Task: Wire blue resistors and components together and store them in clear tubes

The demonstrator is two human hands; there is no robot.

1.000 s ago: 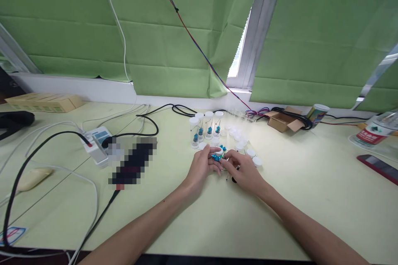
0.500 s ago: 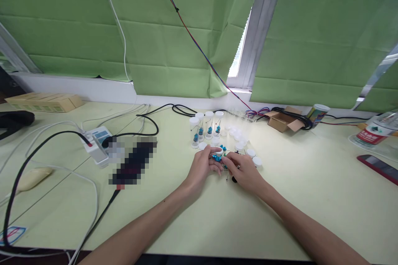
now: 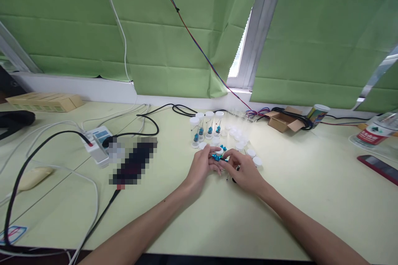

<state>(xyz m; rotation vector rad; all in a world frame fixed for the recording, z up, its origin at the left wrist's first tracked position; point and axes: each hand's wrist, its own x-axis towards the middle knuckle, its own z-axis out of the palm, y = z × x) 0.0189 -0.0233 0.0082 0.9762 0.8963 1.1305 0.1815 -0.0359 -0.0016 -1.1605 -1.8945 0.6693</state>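
While your left hand (image 3: 199, 167) is grasping a small blue part (image 3: 217, 157) in its fingers, your right hand (image 3: 244, 170) is meeting it from the other side, thumb and forefinger at the part's right end; cannot tell whether they are pinching it or only steadying it. The part is sitting between your two hands. Just beyond the grip a white round piece (image 3: 219, 151) is showing, with another blue piece (image 3: 223, 147) lying close behind it. Farther out and slightly left of the grip, four clear tubes (image 3: 209, 126) are standing upright with white tops, blue bits showing inside. Right of the grip, white caps (image 3: 257, 161) are lying near your knuckles. Well off left a power strip (image 3: 98, 149) is lying; well off right, a phone (image 3: 381, 169).
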